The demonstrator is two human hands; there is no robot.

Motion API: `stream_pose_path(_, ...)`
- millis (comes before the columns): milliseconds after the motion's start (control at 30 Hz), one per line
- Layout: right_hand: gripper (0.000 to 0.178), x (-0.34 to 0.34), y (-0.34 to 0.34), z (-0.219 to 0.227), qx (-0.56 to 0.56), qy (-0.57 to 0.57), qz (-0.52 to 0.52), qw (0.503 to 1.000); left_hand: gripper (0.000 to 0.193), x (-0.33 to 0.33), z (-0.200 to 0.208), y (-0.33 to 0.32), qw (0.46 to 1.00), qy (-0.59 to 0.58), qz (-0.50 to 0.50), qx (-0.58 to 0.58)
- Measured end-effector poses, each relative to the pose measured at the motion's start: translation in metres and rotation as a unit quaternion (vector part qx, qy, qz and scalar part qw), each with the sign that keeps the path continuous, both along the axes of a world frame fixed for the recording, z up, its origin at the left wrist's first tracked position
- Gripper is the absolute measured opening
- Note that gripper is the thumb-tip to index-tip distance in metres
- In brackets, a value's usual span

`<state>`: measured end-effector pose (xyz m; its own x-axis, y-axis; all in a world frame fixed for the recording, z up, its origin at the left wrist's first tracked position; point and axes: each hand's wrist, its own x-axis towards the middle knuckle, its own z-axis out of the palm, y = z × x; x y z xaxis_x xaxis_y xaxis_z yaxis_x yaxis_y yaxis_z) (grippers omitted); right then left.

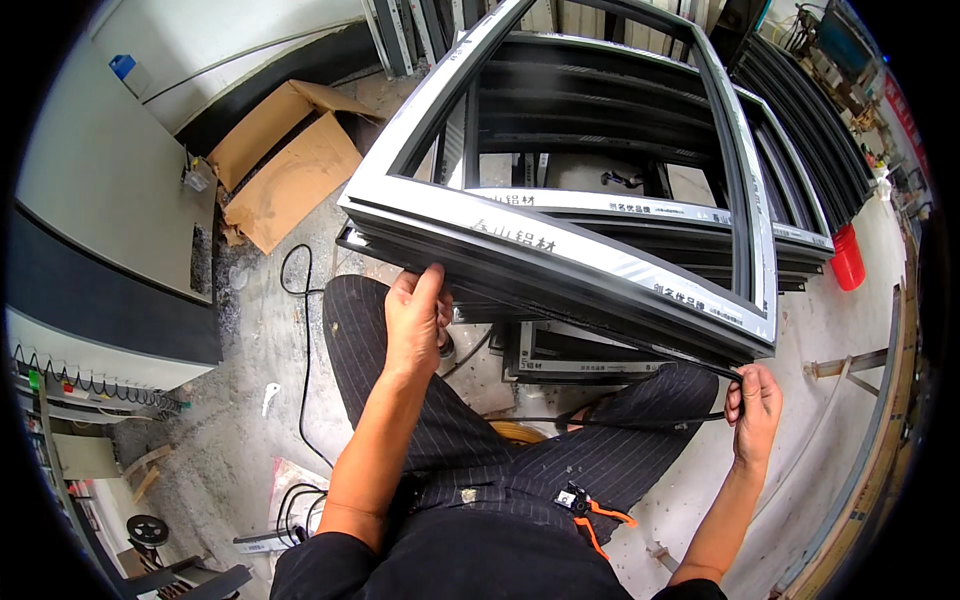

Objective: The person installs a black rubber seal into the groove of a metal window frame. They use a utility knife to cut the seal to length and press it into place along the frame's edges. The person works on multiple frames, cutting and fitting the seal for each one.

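Observation:
A window frame (420, 205) with dark profiles and white protective film leans up in front of me, tilted over my knees. My left hand (413, 318) is closed at its lower edge, the thumb pressed against the dark side. What lies in the curled fingers is hidden; a small metallic end (446, 350) shows just beneath them. At the frame's right lower corner my right hand (755, 408) pinches a thin black rubber strip (650, 420). One length of it runs along the frame's edge, another trails left across my lap.
More frames (585, 365) are stacked beneath and behind. Orange-handled pliers (590, 512) rest on my lap. An opened cardboard box (290, 165) lies at far left, near a black cable (307, 370). A red bucket (847, 258) stands at right, beside long dark profiles (800, 120).

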<state>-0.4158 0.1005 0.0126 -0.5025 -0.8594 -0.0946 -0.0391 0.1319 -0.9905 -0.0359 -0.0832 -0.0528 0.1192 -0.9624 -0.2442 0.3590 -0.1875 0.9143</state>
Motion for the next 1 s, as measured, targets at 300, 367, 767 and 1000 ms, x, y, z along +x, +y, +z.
stream_pose_path(300,0.032,-0.012,0.004,-0.009,-0.021,-0.125,0.073,0.989,0.038,-0.002,0.002,0.004,0.995,-0.004,-0.1,0.008)
stream_pose_path(367,0.032,-0.009,0.0,-0.007,-0.023,-0.133,0.063,0.989,0.039,-0.004,-0.005,0.004,0.997,-0.015,-0.081,-0.006)
stream_pose_path(767,0.022,0.009,-0.002,-0.013,-0.034,0.455,0.007,0.89,0.039,-0.025,0.004,0.023,0.985,0.016,-0.174,-0.007)
stream_pose_path(1000,0.013,0.013,-0.01,-0.014,-0.092,0.529,-0.004,0.843,0.053,-0.054,0.022,0.032,0.964,0.073,-0.236,0.096)
